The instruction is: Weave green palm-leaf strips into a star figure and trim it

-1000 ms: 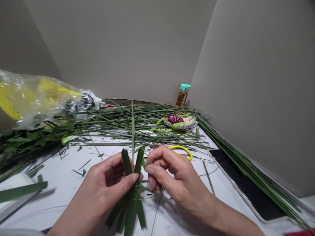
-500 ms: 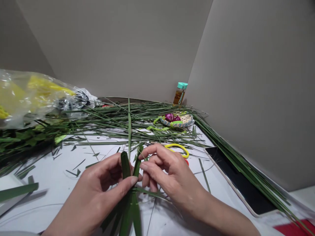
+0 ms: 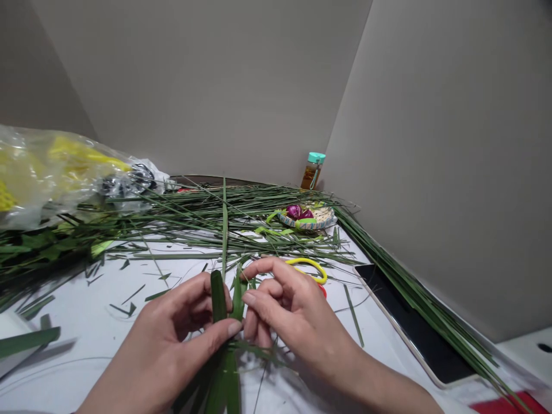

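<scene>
My left hand (image 3: 172, 330) is closed on a bundle of long green leaf strips (image 3: 222, 379), its thumb pressed across the front. Above that thumb a folded dark green loop stands up, with a second strip (image 3: 237, 293) upright beside it. My right hand (image 3: 293, 310) is at this second strip, index finger bent against its upper part, thumb close by and the other fingers curled. The strips' lower ends fan out below my left hand toward the bottom edge. Several thin ends stick out to the right, smeared by motion.
Yellow-handled scissors (image 3: 308, 264) lie partly behind my right hand. A black-screened tablet (image 3: 414, 328) is at the right, under long leaves. Beyond are piled leaves (image 3: 190, 210), a woven basket (image 3: 321, 219) holding purple bulbs, a teal-lidded bottle (image 3: 313, 172) and a plastic bag (image 3: 64, 167).
The thin ends right of my left thumb have shifted and blurred. The upright strip leans slightly less to the right. Both hands keep nearly the same grip, and the view has tilted slightly.
</scene>
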Tool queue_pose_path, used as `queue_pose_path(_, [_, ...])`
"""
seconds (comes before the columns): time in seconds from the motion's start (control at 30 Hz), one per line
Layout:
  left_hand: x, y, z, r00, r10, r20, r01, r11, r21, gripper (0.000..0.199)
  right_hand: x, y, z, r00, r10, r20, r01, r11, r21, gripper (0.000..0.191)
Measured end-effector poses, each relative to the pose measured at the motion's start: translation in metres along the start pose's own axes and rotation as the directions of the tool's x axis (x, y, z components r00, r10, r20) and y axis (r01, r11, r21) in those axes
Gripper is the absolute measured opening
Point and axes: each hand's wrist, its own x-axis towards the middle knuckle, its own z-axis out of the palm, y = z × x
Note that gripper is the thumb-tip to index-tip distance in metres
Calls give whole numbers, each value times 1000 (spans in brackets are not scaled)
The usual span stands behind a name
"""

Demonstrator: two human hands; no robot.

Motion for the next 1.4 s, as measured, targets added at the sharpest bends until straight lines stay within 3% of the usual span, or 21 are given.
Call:
queue_pose_path(0.23, [-5,1,3,1000,-20,24,21,998,-56,10,1,-2,0,997,52,62,-57,995,78,11])
queue_pose_path(0.37, [-2,2,8,998,-45,33,48,996,-80,12,-1,-2,3,996,60,67,-62,998,19,12])
queue_pose_path(0.47, [-2,2,8,990,-120,69,133,965,-225,15,-2,-1,3,999,10,35,-8,998,-56,14])
queue_pose_path(0.57, [-3,-1,5,972,-215,91,234,881,-411,19,-3,-2,1,998,-59,17,61,992,-112,12])
queue_pose_path(0.63, [-4,-3,1,961,-242,137,278,847,-454,27,-3,-4,1,997,-78,8,78,987,-139,12])
queue_pose_path(0.8, [-3,-5,-4,941,-281,187,337,808,-483,34,-4,-8,1,997,-82,7,83,989,-119,12])
queue_pose_path(1.03, [-2,-2,-2,940,-261,222,336,829,-448,24,-7,-12,3,998,-69,-1,68,990,-121,14])
queue_pose_path(1.27, [-2,-3,0,959,-273,71,278,870,-407,29,-9,-14,5,984,-169,-50,155,965,-211,17])
queue_pose_path(1.4, [-4,-7,-1,971,-233,50,236,911,-338,29,-11,-11,6,981,-185,-58,167,960,-226,17])
